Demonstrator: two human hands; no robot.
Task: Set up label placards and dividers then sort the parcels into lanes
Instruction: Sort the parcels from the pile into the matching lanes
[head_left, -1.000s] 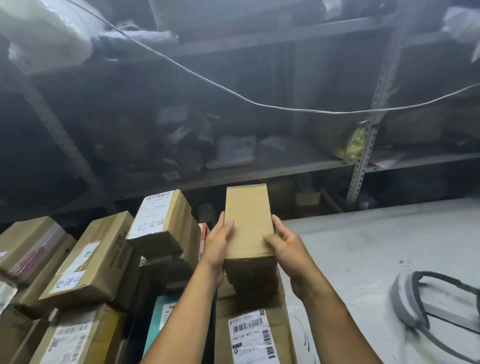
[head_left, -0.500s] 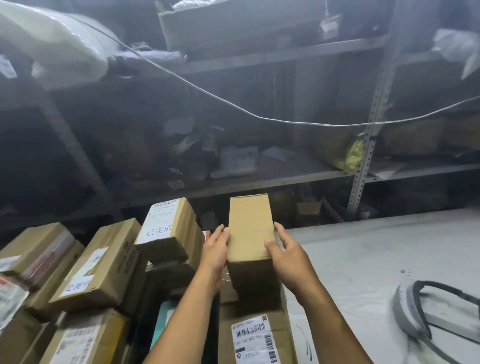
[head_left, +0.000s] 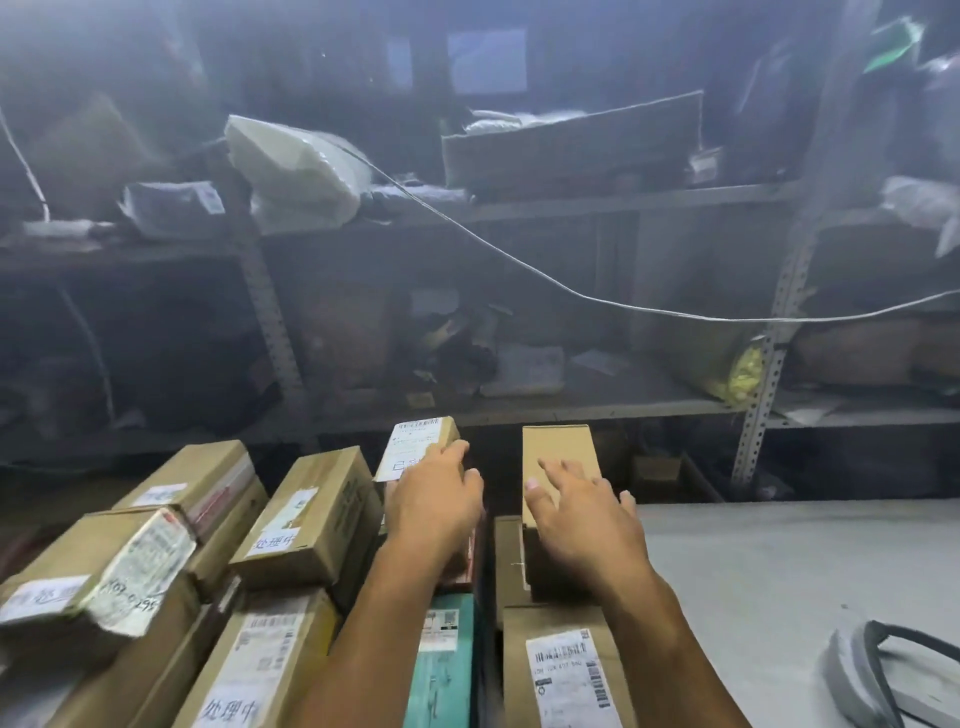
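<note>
A plain brown box stands on a lower parcel at the centre. My right hand rests flat on its top, fingers straight and spread. Left of it sits a small placard box with a white handwritten label. My left hand lies over that box's near right corner and its fingers bend round the edge. Further left are a box labelled in handwriting and a taped box. Below my right arm lies a parcel with a barcode label.
A teal parcel lies between my forearms. More labelled boxes crowd the lower left. Grey tabletop spreads to the right with a grey strap on it. Metal shelving full of clutter stands behind, with a cable sagging across.
My left hand left the plain brown box and moved left onto the white-labelled box. My right hand shifted from the box's side onto its top. The camera tilted up.
</note>
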